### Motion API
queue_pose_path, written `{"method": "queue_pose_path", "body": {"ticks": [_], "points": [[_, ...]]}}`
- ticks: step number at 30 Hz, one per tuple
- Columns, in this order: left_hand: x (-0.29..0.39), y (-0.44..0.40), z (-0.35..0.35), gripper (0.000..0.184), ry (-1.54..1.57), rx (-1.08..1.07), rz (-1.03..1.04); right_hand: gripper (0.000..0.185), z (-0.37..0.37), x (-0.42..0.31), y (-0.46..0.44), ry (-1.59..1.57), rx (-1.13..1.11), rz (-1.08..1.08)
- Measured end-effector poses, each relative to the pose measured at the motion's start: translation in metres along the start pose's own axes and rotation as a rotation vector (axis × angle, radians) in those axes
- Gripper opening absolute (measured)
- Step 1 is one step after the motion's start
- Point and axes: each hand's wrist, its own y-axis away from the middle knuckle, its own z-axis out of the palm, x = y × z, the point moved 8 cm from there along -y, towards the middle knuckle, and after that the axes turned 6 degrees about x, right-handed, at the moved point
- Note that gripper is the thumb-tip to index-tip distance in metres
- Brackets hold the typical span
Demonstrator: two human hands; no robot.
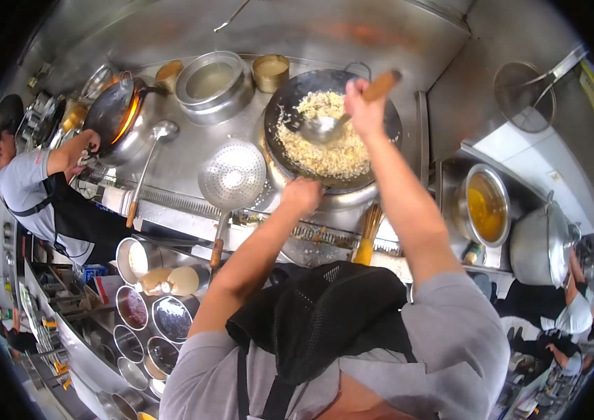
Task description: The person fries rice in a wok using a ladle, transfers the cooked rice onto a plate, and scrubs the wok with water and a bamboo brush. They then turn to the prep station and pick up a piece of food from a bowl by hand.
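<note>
Dark metal curves up around pale fried rice (342, 162) in the wok (294, 92), which sits over the burner at the far side of the scene, a little right of centre. The right hand (365, 110) is clenched around the wooden handle (383, 85) of a ladle (321, 131), gripping it below its free end, which juts out past the fist toward the right. Held slanting like this, the ladle lets its bowl lie among the grains while the fingers stay above them, probably for leverage and to keep off the heat.

The left hand (302, 196) is closed at the wok's near rim, fingers curled over the edge; whether a loop handle or a cloth lies beneath them I cannot tell. That grasp likely steadies the pan against the push of the ladle.

A perforated strainer (232, 173) lies left of the wok, its wooden grip pointing near, presumably so it can be picked up quickly. The bamboo brush (370, 234) stands just beside the wok's near side, seemingly kept handy for scrubbing. A steel pot (215, 112) stands farther left, apart from both hands.
</note>
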Motion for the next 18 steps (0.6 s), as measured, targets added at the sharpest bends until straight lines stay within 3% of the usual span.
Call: {"method": "queue_pose_path", "body": {"ticks": [2, 4, 6, 8, 10, 11, 12, 13, 14, 18], "points": [[0.009, 0.022, -0.017, 0.021, -0.028, 0.102, 0.099, 0.029, -0.007, -0.078, -0.009, 0.194, 0.141, 0.072], [0.045, 0.062, -0.09, 0.023, 0.215, 0.184, 0.252, 0.022, -0.015, -0.179, -0.017, 0.12, 0.155, -0.009], [0.064, 0.091, -0.121, 0.025, 0.234, 0.123, 0.286, 0.028, -0.022, -0.255, -0.016, -0.177, -0.09, -0.105], [0.066, 0.092, -0.126, 0.027, 0.236, 0.092, 0.314, 0.031, -0.011, -0.3, 0.009, -0.223, -0.201, -0.178], [0.051, 0.061, -0.108, 0.027, 0.221, -0.009, 0.181, 0.028, -0.016, -0.248, 0.002, -0.154, -0.081, -0.159], [0.039, 0.053, -0.084, 0.027, 0.222, 0.004, 0.185, 0.023, -0.015, -0.205, 0.005, 0.134, 0.254, -0.087], [0.024, 0.042, -0.048, 0.028, 0.209, 0.109, 0.201, 0.016, -0.01, -0.151, 0.014, 0.361, 0.357, 0.07], [0.014, 0.035, -0.023, 0.03, 0.196, 0.219, 0.216, 0.017, -0.002, -0.069, 0.014, 0.135, 0.311, 0.134], [0.007, 0.038, 0.007, 0.03, 0.166, 0.148, 0.203, 0.019, -0.009, -0.039, 0.007, 0.062, 0.292, 0.124], [0.008, 0.128, 0.019, 0.033, 0.095, -0.128, 0.334, 0.02, -0.017, -0.146, -0.028, -0.027, 0.327, -0.13]]}}
